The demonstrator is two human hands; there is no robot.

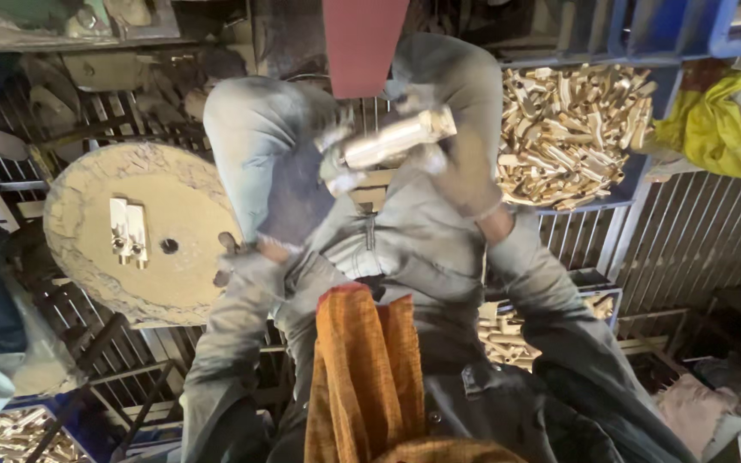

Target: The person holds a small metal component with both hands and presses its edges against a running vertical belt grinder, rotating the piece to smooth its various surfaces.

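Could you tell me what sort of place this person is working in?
Probably a metal polishing workshop: both hands hold a shiny metal piece near a red belt, a blue crate of brass parts stands alongside, and a worn round wheel bears two more pieces.

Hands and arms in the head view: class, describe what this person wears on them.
Both the left hand and the right hand appear to wear pale, dust-coated work gloves, blurred here. The arms are covered by long grey sleeves, loose and creased, smudged with dust. No markings or cuffs can be made out clearly.

Metal piece [396,137] between both hands, disc [143,236] left, crate of parts [563,133] right.
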